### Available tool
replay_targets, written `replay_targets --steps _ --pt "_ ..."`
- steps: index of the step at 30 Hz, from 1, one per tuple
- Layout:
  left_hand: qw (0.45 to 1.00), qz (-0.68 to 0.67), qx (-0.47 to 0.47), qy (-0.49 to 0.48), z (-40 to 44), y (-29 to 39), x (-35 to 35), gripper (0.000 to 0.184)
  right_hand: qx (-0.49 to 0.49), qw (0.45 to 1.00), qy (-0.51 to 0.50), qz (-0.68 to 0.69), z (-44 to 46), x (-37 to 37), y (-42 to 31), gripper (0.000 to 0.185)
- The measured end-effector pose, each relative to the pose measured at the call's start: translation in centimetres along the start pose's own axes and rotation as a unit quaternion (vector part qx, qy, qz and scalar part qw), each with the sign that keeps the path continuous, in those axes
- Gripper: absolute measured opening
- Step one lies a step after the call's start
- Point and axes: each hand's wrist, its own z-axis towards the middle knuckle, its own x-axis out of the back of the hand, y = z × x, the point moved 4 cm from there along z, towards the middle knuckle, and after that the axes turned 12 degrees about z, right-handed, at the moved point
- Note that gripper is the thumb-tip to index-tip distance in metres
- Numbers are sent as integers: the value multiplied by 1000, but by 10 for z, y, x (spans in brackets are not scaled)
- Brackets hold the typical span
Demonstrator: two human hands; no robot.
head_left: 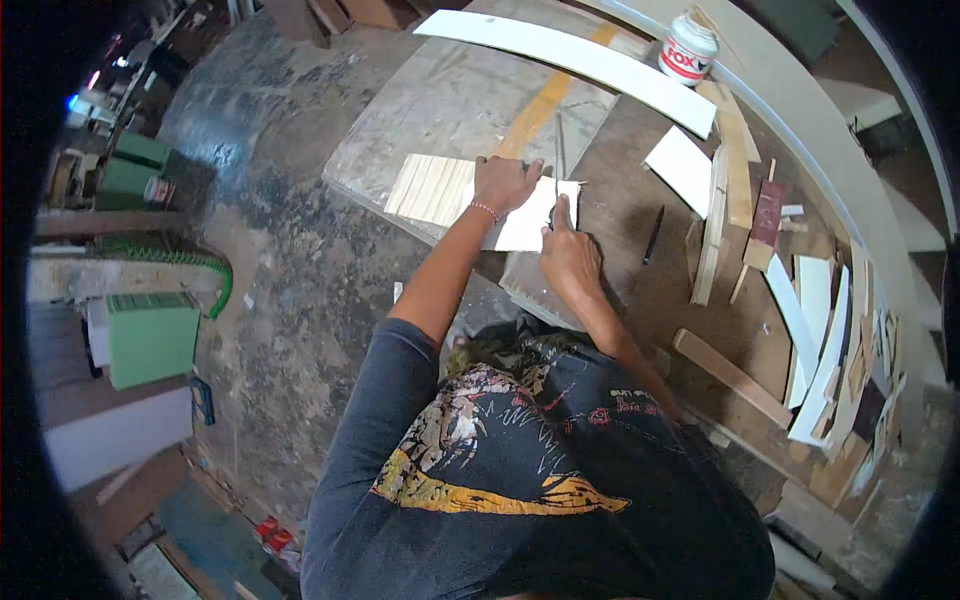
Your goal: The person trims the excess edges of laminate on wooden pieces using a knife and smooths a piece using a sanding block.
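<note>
On the near edge of the workbench, my left hand (507, 187) presses down with fingers spread on a white sheet (520, 228). Left of that hand lies a row of pale wooden strips (430, 190), side by side. My right hand (572, 258) is closed at the sheet's right end, index finger stretched forward. A thin, dark, straight tool (559, 150) runs forward from that finger across the sheet; its grip is hidden in the hand, and its exact kind is unclear. A black pen (653, 236) lies to the right.
A long white curved board (570, 58) spans the back of the bench (440, 100). A white glue jar (689, 48) stands behind it. Wood offcuts and white strips (795, 310) crowd the right side, with a wooden bar (733, 378) nearer me.
</note>
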Motion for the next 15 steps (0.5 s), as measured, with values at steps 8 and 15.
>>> replay_targets --steps 8,15 --pt "985 10 151 84 -47 -3 30 53 73 997 -5 -30 -8 13 9 52" --pt "969 -60 204 127 -93 43 12 51 145 989 7 -6 -47 57 37 44"
